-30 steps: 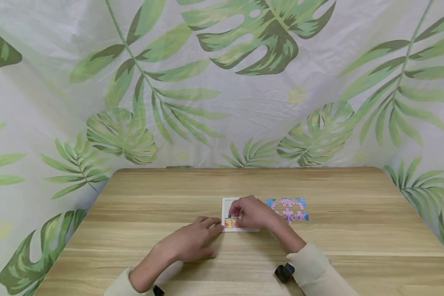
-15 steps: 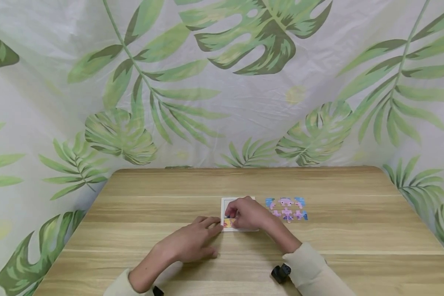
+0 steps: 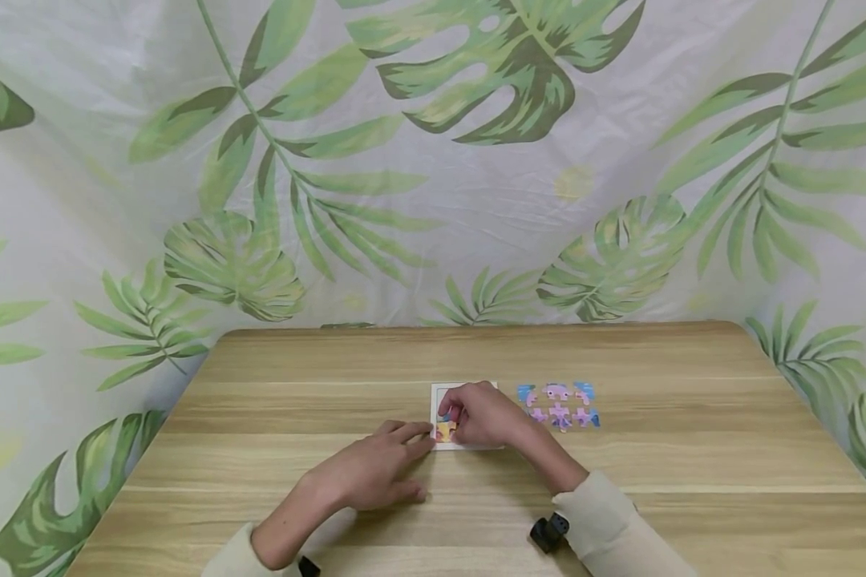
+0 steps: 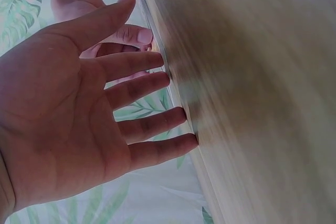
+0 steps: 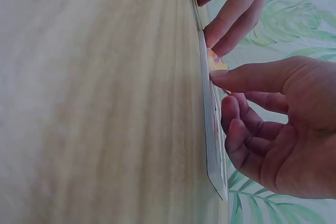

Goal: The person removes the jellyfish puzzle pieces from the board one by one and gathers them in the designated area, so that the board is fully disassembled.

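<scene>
A white puzzle tray [image 3: 469, 446] lies on the wooden table, with yellow-orange puzzle pieces [image 3: 445, 433] in its near left corner. My right hand [image 3: 485, 413] is over the tray, thumb and fingers curled together, pinching a puzzle piece with some blue on it [image 3: 447, 417], mostly hidden by the fingers. In the right wrist view, the right thumb [image 5: 252, 77] reaches down at the tray's edge beside an orange piece [image 5: 216, 64]. My left hand [image 3: 378, 469] rests with spread, nearly straight fingers, its fingertips at the tray's left edge. The left wrist view shows its palm [image 4: 63, 108].
Right of the tray, several pink and blue puzzle pieces [image 3: 559, 410] lie in two rows. A leaf-patterned cloth [image 3: 404, 200] hangs behind the table [image 3: 317, 361]. Near the right sleeve there is a small black device [image 3: 548, 532].
The right fingers have shifted slightly left over the tray, and the piece with blue now lies against the yellow-orange ones. My left hand has stayed in place.
</scene>
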Demonstrator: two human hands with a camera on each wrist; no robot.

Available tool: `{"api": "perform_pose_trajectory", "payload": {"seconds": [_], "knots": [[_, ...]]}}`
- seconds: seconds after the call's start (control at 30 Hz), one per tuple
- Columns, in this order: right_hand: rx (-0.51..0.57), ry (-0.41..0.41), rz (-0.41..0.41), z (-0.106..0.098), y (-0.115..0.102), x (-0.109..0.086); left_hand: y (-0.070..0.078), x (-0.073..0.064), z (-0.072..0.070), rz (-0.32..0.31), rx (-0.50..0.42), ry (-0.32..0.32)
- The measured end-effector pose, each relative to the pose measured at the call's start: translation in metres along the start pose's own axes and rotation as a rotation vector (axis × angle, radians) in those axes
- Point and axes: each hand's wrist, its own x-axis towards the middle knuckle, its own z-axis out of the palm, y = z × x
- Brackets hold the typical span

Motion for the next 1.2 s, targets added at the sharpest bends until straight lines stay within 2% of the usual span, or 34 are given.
{"api": "perform_pose_trajectory", "payload": {"seconds": [0.13,0.27,0.57,0.9,1.1,1.2], "knots": [[-0.002,0.013,-0.036,-0.001,0.001,-0.001,0.000,0.001,0.000,0.000,0.006,-0.003],[0.001,0.007,-0.032,-0.002,0.001,-0.002,0.000,0.002,0.000,-0.001,0.005,-0.002],[0.100,-0.014,-0.021,-0.013,0.001,-0.012,0.000,0.000,0.000,-0.014,0.005,-0.005],[0.184,-0.066,-0.023,-0.022,0.019,-0.028,0.001,0.000,0.001,-0.021,0.000,-0.007],[0.170,-0.052,-0.012,-0.027,0.031,-0.038,0.001,0.000,0.002,-0.020,-0.001,-0.006],[0.149,-0.046,-0.033,-0.030,0.035,-0.044,0.001,0.000,0.002,-0.022,0.000,-0.007]]}}
